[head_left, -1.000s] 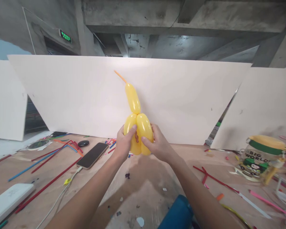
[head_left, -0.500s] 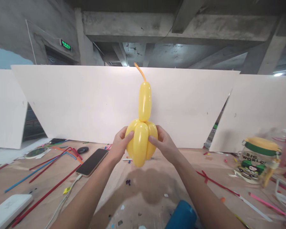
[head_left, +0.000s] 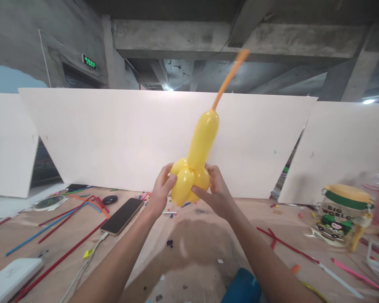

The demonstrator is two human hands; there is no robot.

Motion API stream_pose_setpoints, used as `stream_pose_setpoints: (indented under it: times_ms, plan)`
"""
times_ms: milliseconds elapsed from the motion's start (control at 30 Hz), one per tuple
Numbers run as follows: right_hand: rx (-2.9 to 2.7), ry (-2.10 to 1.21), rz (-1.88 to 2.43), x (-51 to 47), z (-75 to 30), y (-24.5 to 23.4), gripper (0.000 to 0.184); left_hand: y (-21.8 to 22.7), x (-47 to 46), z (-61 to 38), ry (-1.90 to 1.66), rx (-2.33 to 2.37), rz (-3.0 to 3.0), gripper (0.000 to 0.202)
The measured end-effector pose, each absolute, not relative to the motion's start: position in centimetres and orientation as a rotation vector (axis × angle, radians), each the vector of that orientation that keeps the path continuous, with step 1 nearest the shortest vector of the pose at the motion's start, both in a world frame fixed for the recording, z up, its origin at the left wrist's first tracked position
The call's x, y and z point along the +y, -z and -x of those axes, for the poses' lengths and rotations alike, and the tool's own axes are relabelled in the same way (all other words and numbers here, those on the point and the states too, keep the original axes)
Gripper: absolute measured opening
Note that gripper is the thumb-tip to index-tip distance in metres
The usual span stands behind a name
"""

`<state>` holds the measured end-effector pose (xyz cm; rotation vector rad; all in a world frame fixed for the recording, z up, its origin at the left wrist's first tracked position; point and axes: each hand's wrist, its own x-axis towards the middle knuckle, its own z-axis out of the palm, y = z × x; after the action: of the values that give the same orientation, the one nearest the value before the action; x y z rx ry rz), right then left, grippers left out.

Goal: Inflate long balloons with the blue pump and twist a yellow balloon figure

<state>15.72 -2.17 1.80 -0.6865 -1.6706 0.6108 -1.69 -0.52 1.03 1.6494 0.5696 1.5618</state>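
I hold a twisted yellow balloon [head_left: 197, 158] up in front of me above the table. Its lower part is a cluster of short fat bubbles, and one long bubble rises from it, leaning to the right, with a thin uninflated orange tail at the top. My left hand [head_left: 161, 191] grips the left side of the cluster, thumb on the front. My right hand [head_left: 215, 191] wraps the right side, fingers curled on the bubbles.
A black phone [head_left: 123, 216] on a cable lies left of my hands, near a white power bank [head_left: 11, 280]. Long uninflated balloons [head_left: 55, 219] in red and blue are strewn over the wooden table [head_left: 192, 248]. A clear jar [head_left: 342, 214] stands at the right. White boards [head_left: 129, 139] wall the back.
The long top bubble has swung from upright to leaning right, and the lower bubbles have turned in my hands into a tighter cluster. Both hands stayed on the balloon.
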Motion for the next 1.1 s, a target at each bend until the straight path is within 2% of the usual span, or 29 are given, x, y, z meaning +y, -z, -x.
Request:
stream_pose_setpoints:
  times_ms: [133,200,267,467,667,867,967,1100]
  plan:
    - [-1.593,-0.541,0.797,-2.4,-15.5,-1.7,0.057,-1.7,-1.1,1.8,-1.478,0.447,-1.808,0.082]
    - [-1.583,-0.565,0.761,-2.5,-15.5,-1.8,0.070,-2.1,-1.5,1.8,-1.407,0.475,-1.841,0.085]
    - [-1.588,-0.670,0.690,-2.5,-15.4,-1.8,0.077,-2.2,-1.8,1.7,-1.300,0.496,-1.861,0.081]
    - [-1.541,-0.827,0.736,-2.8,-14.6,-1.6,0.049,-1.1,-1.4,1.0,-1.281,0.534,-1.827,0.072]
    - [-1.548,-0.819,0.815,-2.2,-15.0,-1.2,0.046,-1.1,-1.3,0.9,-1.243,0.622,-1.872,0.070]
    - [-1.415,-0.756,0.766,-0.9,-16.2,-1.3,0.059,-0.9,-0.5,2.0,-1.393,0.996,-2.212,0.081]
    - [-1.226,-0.695,0.832,-0.3,-17.3,-1.5,0.045,-0.5,0.1,2.1,-1.452,1.196,-2.449,0.084]
    - [-1.180,-0.874,0.789,0.1,-18.5,-1.7,0.032,-0.2,0.6,2.1,-1.386,1.301,-2.529,0.081]
